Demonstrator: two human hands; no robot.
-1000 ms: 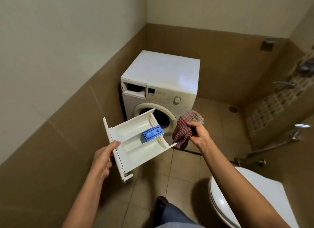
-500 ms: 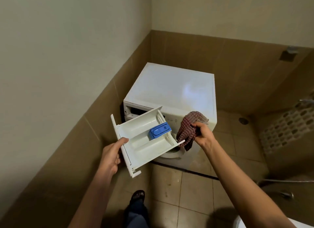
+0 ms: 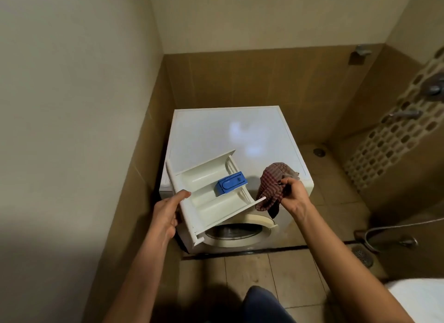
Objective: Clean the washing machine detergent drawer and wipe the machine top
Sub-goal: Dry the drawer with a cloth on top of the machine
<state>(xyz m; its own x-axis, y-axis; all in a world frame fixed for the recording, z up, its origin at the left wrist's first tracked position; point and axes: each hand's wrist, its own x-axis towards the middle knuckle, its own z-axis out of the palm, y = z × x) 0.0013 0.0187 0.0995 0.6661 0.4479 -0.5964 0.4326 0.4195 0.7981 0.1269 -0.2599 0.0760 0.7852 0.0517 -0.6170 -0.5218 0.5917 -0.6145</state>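
Note:
A white washing machine (image 3: 230,135) stands in the corner, its flat top bare and shiny. Over its front edge I hold the removed white detergent drawer (image 3: 206,202), tilted, with a blue insert (image 3: 230,183) in its middle compartment. My left hand (image 3: 165,214) grips the drawer's front panel, thumb on its upper edge. My right hand (image 3: 294,195) pinches a bunched red checked cloth (image 3: 271,183) just right of the drawer's far end. The drawer hides the slot in the machine.
Tiled walls close in on the left and behind the machine. The round door (image 3: 240,229) faces me below the drawer. A toilet rim (image 3: 418,296) shows at lower right, a hose and floor drain (image 3: 362,255) to the right. My knee (image 3: 262,306) is at the bottom.
I have stepped closer, so the machine top now fills the middle of the view. Drawer and cloth have been carried forward and now hang over the machine's front edge, grips unchanged.

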